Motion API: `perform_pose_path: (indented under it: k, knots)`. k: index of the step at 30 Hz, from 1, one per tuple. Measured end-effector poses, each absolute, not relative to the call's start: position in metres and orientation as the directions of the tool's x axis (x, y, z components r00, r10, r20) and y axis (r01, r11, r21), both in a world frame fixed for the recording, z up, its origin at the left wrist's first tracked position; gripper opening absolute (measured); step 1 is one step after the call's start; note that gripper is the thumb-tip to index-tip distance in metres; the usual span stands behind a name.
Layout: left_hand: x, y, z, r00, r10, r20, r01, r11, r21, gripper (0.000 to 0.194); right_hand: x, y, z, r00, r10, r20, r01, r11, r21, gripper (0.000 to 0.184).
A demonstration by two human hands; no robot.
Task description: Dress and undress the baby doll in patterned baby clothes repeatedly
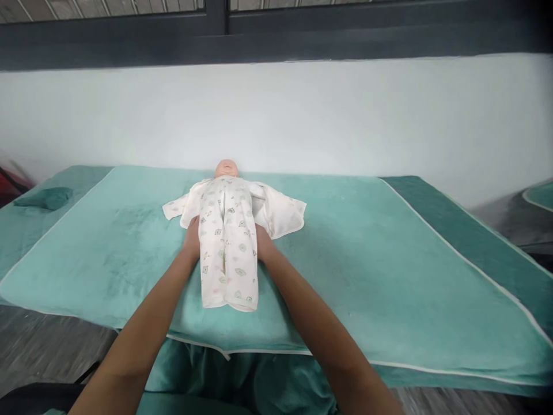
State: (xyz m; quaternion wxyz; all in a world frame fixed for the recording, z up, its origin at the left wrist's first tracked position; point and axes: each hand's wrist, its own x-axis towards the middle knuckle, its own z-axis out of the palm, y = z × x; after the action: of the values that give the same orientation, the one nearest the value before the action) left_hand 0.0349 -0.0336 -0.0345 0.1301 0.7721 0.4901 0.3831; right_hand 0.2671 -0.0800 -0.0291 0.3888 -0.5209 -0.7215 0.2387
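Note:
A baby doll (226, 168) lies on the green bed cover with its head toward the wall. White baby trousers (228, 242) with a small leaf print lie over its front, legs pointing toward me. From beneath them a white baby top (280, 212) spreads out to both sides, one printed sleeve reaching left. My left hand (193, 237) is at the left edge of the trousers, and my right hand (263, 242) is at the right edge. Both reach in beneath the fabric, which hides their fingers, so I cannot tell their grip.
The green velvety bed cover (367, 271) with white piping stretches across the view. A small dark green cushion (45, 198) lies at the far left. Behind the bed stands a white wall (345, 115) below a dark window frame (276, 46). Green fabric hangs below the front edge.

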Motion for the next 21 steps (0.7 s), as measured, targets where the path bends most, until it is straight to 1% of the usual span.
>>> perform_pose_path:
  k: [3,6,8,9,10,13,16,18,19,21]
  knots:
    - [0.028,-0.028,-0.040,0.208,0.838,0.505,0.733,-0.476,0.487,0.039,0.271,-0.085,-0.025,-0.233,0.920,0.315,0.689,0.385,-0.614,0.010]
    - [0.019,-0.029,-0.040,0.244,0.811,0.532,0.762,-0.499,0.413,0.036,0.280,-0.095,-0.025,-0.298,0.904,0.307,0.814,0.409,-0.413,0.013]
    - [0.012,-0.035,-0.039,0.280,0.795,0.538,0.760,-0.526,0.382,0.032,0.287,-0.105,-0.027,-0.338,0.894,0.295,0.862,0.420,-0.283,0.016]
    - [0.008,-0.039,-0.038,0.304,0.781,0.545,0.764,-0.541,0.350,0.030,0.290,-0.111,-0.029,-0.356,0.886,0.298,0.871,0.430,-0.237,0.017]
    - [0.005,-0.043,-0.037,0.328,0.765,0.554,0.772,-0.555,0.310,0.028,0.293,-0.116,-0.032,-0.366,0.877,0.312,0.871,0.441,-0.216,0.019]
    - [-0.004,-0.057,-0.037,0.384,0.723,0.575,0.796,-0.575,0.191,0.027,0.296,-0.131,-0.039,-0.362,0.851,0.379,0.869,0.456,-0.193,0.024]
    - [-0.008,-0.068,-0.037,0.430,0.717,0.549,0.791,-0.592,0.153,0.029,0.297,-0.138,-0.043,-0.305,0.859,0.411,0.869,0.427,-0.249,0.025]
    - [-0.011,-0.072,-0.039,0.450,0.727,0.519,0.778,-0.605,0.172,0.034,0.297,-0.139,-0.042,-0.285,0.872,0.397,0.852,0.421,-0.312,0.022]
    - [-0.014,-0.071,-0.040,0.450,0.735,0.507,0.768,-0.608,0.200,0.036,0.297,-0.139,-0.041,-0.287,0.877,0.386,0.833,0.428,-0.351,0.020]
    - [-0.021,-0.065,-0.042,0.420,0.763,0.492,0.731,-0.605,0.315,0.040,0.300,-0.139,-0.039,-0.290,0.884,0.367,0.774,0.442,-0.453,0.017]
